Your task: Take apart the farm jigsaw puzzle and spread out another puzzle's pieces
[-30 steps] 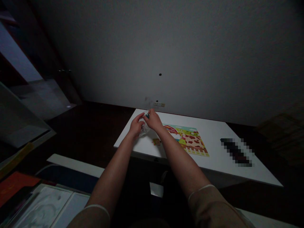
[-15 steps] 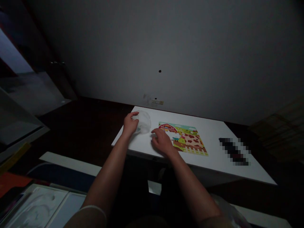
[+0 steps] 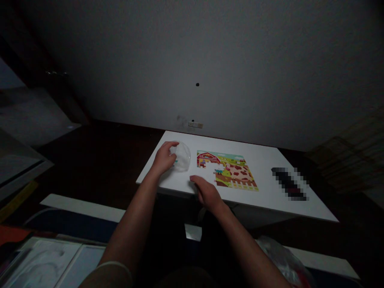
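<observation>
My left hand [image 3: 165, 157] grips the near-left rim of a clear round plastic container [image 3: 183, 155], which tilts at the left end of the white table. Something small and teal shows through its lower side. At the table's front edge is my right hand [image 3: 207, 191], its fingers stretched forward and apart from the thumb, with nothing visible in them. Just beyond it lies a farm-scene jigsaw puzzle [image 3: 240, 171] with a red barn and a spotted cow. White table shows through a gap in the puzzle's lower left part.
The white table [image 3: 264, 156] stands close to a grey wall with a socket plate [image 3: 195, 125]. A pixelated dark object [image 3: 289, 184] lies on its right part. Below at left are a pale box or tray [image 3: 39, 260] and a white bar; a clear plastic bag [image 3: 279, 256] is at lower right.
My right hand has drawn back from the puzzle toward the table's front edge, uncovering the gap. The left hand still holds the container, tilted slightly differently. The view has shifted a little.
</observation>
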Demonstrator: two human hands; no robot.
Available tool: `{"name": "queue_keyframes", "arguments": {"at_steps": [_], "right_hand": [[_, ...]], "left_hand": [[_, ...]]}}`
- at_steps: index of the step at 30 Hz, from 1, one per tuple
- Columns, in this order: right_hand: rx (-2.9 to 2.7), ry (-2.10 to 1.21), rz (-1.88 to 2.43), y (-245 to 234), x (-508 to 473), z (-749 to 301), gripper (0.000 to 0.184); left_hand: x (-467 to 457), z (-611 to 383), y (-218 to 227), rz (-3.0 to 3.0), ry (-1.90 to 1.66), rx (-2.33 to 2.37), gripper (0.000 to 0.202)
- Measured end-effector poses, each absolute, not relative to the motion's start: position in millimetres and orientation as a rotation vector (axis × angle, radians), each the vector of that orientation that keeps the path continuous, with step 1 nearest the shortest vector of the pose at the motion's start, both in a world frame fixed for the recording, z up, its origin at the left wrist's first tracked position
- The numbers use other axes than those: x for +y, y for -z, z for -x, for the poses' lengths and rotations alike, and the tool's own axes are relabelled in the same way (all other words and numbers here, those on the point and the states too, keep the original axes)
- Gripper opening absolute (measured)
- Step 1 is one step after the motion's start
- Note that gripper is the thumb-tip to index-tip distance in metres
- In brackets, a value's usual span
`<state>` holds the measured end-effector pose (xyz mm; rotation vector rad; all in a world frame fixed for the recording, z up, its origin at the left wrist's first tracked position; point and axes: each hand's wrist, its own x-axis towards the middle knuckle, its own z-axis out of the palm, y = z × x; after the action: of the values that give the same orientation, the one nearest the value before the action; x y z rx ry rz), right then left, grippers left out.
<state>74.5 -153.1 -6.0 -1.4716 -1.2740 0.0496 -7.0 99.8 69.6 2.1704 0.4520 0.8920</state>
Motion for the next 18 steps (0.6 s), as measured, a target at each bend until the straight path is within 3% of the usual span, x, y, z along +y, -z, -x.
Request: {"name": "queue_keyframes", "arguments": {"at_steps": [3,5,11,18], "right_hand": [[-1.251,0.494,1.375,-16,-130,-82,0.037],[-1.221,0.647,1.357,-31,-106,-85,0.032],[-1.346,0.616,1.749,-34,-70,-84,0.025],[-1.24,0.587,2.002,4,-149,-103,0.036]], "left_hand": [[100,8,-69,-2.149,-0.835,0.432,0.062],[99,9,-72,-2.109,-0.81,0.442,0.063],[98,12,-80,-2.088,-0.832,0.483,0.061],[87,6,-74,-2.265,-0.951,0.487,0.058]]}}
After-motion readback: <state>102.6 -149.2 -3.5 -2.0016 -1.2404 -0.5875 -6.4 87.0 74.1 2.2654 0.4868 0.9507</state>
